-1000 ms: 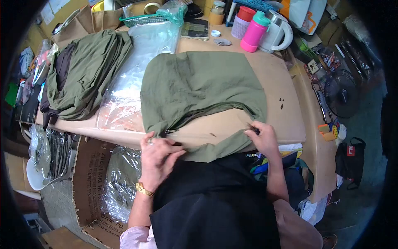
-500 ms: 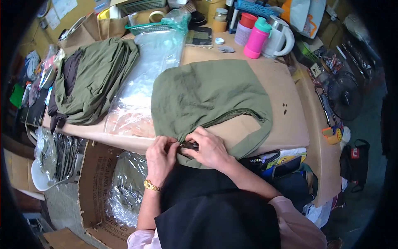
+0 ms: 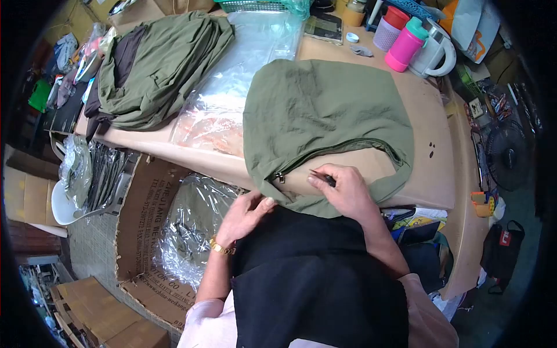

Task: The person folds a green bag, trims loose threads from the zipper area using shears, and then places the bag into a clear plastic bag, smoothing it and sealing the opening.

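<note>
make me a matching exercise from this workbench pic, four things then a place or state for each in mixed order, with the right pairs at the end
Things
1. cloth piece
2. small dark tool
3. pink bottle
4. cardboard box

Places and states
A. standing beside the kettle
B. open, with clear plastic inside
C. green, spread out on the table
D. held in the right hand

Right pairs: 1-C, 2-D, 3-A, 4-B

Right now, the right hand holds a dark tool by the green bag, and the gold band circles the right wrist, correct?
No: the head view shows the gold band on the left wrist. The right hand does hold a dark tool by the green bag.
</note>
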Motion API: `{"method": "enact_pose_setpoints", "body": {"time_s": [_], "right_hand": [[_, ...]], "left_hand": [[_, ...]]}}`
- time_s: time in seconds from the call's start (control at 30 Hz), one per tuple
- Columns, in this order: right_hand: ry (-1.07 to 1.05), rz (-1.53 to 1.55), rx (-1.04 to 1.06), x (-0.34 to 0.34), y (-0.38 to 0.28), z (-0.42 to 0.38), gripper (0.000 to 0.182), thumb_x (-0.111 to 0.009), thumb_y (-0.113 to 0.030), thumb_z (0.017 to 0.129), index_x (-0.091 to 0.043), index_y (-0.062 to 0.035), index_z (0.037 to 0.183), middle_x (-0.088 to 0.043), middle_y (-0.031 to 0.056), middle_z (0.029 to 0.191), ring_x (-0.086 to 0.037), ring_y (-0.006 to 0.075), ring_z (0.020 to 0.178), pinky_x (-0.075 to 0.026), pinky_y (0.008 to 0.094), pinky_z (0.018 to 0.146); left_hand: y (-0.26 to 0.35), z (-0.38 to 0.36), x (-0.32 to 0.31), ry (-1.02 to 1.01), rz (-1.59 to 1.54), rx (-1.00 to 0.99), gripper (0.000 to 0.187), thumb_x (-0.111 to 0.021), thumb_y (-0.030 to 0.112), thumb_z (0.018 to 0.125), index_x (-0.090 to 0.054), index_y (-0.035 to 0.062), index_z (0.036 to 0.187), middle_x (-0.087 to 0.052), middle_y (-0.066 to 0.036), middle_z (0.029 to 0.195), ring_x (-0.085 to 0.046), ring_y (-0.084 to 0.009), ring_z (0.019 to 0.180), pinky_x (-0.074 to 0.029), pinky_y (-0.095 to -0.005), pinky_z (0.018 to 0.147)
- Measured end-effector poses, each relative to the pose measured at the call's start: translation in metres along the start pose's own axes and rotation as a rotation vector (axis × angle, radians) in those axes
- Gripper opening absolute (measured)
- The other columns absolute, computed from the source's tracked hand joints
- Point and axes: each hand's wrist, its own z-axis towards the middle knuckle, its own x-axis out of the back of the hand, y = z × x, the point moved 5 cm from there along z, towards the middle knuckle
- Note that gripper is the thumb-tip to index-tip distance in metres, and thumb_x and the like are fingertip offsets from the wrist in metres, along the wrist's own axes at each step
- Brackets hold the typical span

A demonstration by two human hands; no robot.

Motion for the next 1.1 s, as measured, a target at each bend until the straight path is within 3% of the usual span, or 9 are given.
{"method": "enact_pose_setpoints", "body": {"time_s": [0.3, 0.43, 0.5, 0.7, 0.77, 0.8, 0.9, 1.03, 1.1], "right_hand": [[0.002, -0.195, 0.293, -0.034, -0.012, 0.002, 0.02, -0.076, -0.011, 0.081, -0.067, -0.0054, 0.097, -0.066, 0.0133, 0.091, -0.067, 0.0313, 0.083, -0.053, 0.0407, 0.074], [0.299, 0.452, 0.085, 0.007, 0.027, 0.013, 0.006, -0.069, -0.002, 0.086, -0.064, -0.0003, 0.083, -0.064, 0.0032, 0.075, -0.058, 0.0099, 0.073, -0.047, 0.0283, 0.068], [0.346, 0.454, 0.077, 0.033, 0.026, 0.008, 0.009, -0.068, -0.003, 0.088, -0.062, -0.0012, 0.081, -0.062, 0.0003, 0.074, -0.053, 0.0063, 0.073, -0.045, 0.0258, 0.067], [0.421, 0.511, 0.111, 0.053, 0.003, -0.018, 0.015, -0.067, -0.006, 0.09, -0.058, -0.0022, 0.079, -0.054, -0.0028, 0.073, -0.045, 0.0048, 0.07, -0.037, 0.0219, 0.063], [0.269, 0.919, 0.219, 0.039, 0.008, -0.019, 0.017, -0.07, -0.008, 0.089, -0.058, -0.0023, 0.079, -0.051, -0.0022, 0.074, -0.045, 0.0049, 0.072, -0.036, 0.0205, 0.065], [0.207, 0.493, 0.338, 0.043, -0.005, -0.019, 0.016, -0.073, -0.008, 0.086, -0.059, -0.0022, 0.081, -0.053, 0.0008, 0.077, -0.052, 0.0076, 0.076, -0.041, 0.0239, 0.065], [0.249, 0.339, 0.325, 0.02, -0.035, -0.011, 0.008, -0.07, 0.0, 0.083, -0.063, -0.001, 0.086, -0.059, 0.0052, 0.081, -0.057, 0.0161, 0.07, -0.043, 0.0328, 0.061], [0.223, 0.005, 0.286, -0.013, -0.025, 0.008, 0.011, -0.071, 0.002, 0.078, -0.066, -0.0007, 0.088, -0.062, 0.0097, 0.082, -0.062, 0.024, 0.074, -0.048, 0.0335, 0.068], [0.169, -0.009, 0.296, -0.023, -0.017, 0.02, 0.013, -0.073, 0.002, 0.076, -0.066, -0.0009, 0.086, -0.061, 0.013, 0.083, -0.06, 0.0294, 0.072, -0.048, 0.0316, 0.067]], "left_hand": [[-0.022, 0.019, -0.043, 0.079, -0.829, 0.07, 0.022, -0.057, 0.017, 0.102, -0.065, 0.0018, 0.115, -0.07, -0.006, 0.105, -0.067, -0.0116, 0.085, -0.059, -0.0257, 0.068], [-0.028, 0.015, -0.039, 0.061, -0.894, 0.073, 0.024, -0.058, 0.019, 0.102, -0.065, 0.0023, 0.117, -0.07, -0.006, 0.108, -0.068, -0.0127, 0.086, -0.059, -0.0256, 0.068], [-0.027, 0.014, -0.037, 0.057, -0.904, 0.076, 0.025, -0.059, 0.02, 0.102, -0.065, 0.0022, 0.118, -0.07, -0.006, 0.108, -0.068, -0.013, 0.086, -0.059, -0.0255, 0.068], [-0.022, 0.004, -0.023, 0.095, -0.731, 0.036, 0.031, -0.061, 0.025, 0.101, -0.059, 0.0019, 0.121, -0.07, -0.005, 0.104, -0.067, -0.0109, 0.084, -0.057, -0.0236, 0.068], [-0.038, -0.001, -0.005, 0.302, -0.597, -0.056, 0.031, -0.064, 0.028, 0.1, -0.057, 0.003, 0.116, -0.067, -0.004, 0.098, -0.064, -0.0094, 0.081, -0.053, -0.0227, 0.067], [-0.028, -0.008, 0.006, 0.473, -0.531, -0.053, 0.023, -0.065, 0.023, 0.099, -0.057, 0.004, 0.107, -0.064, -0.002, 0.092, -0.062, -0.0076, 0.078, -0.049, -0.021, 0.065], [0.0, -0.024, 0.022, 0.728, -0.354, -0.33, 0.016, -0.072, 0.006, 0.091, -0.059, 0.0028, 0.101, -0.062, -0.003, 0.09, -0.06, -0.0073, 0.075, -0.049, -0.0219, 0.066], [0.093, -0.011, 0.003, 0.552, 0.264, -0.62, 0.024, -0.076, -0.002, 0.08, -0.068, 0.0003, 0.102, -0.066, -0.01, 0.1, -0.067, -0.0148, 0.081, -0.054, -0.0263, 0.072], [0.075, 0.012, 0.0, 0.508, 0.334, -0.575, 0.031, -0.078, -0.002, 0.076, -0.069, 0.0023, 0.105, -0.066, -0.01, 0.099, -0.068, -0.0173, 0.081, -0.056, -0.0276, 0.073]]}}
